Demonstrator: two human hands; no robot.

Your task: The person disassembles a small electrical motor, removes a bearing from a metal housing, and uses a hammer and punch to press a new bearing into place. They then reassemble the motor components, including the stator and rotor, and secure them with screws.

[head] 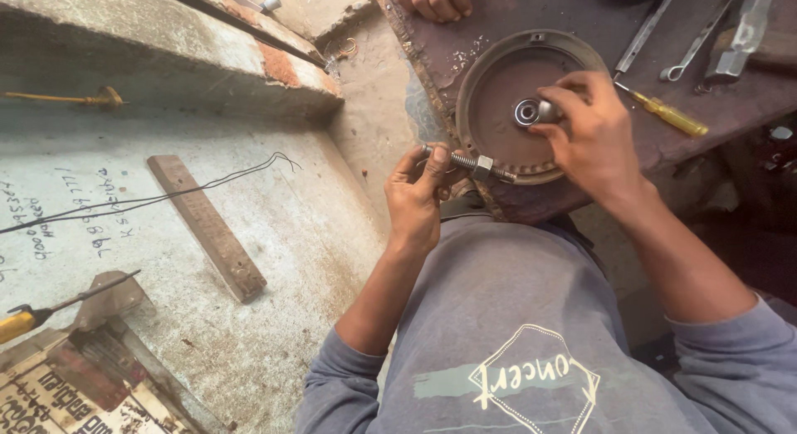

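A round rusty-brown metal cover plate [498, 143] with a raised rim lies on the worn workbench [573, 19]. A steel bearing [525, 112] sits at its centre. My right hand [591, 127] rests over the plate's right side, its fingers pinching a small shiny metal piece [547, 111] right beside the bearing. My left hand [417, 193] is at the plate's near-left edge and grips a threaded bolt with a nut on it [475, 163], which lies level across the rim.
A yellow-handled screwdriver [664, 112], a spanner [697, 42], a flat metal tool [644, 32] and a hammer [743, 31] lie at the bench's right. Another person's hand [433, 0] rests at the bench's far edge. On the concrete ledge left: a wooden strip [207, 226], wire [158, 198], another screwdriver [33, 318].
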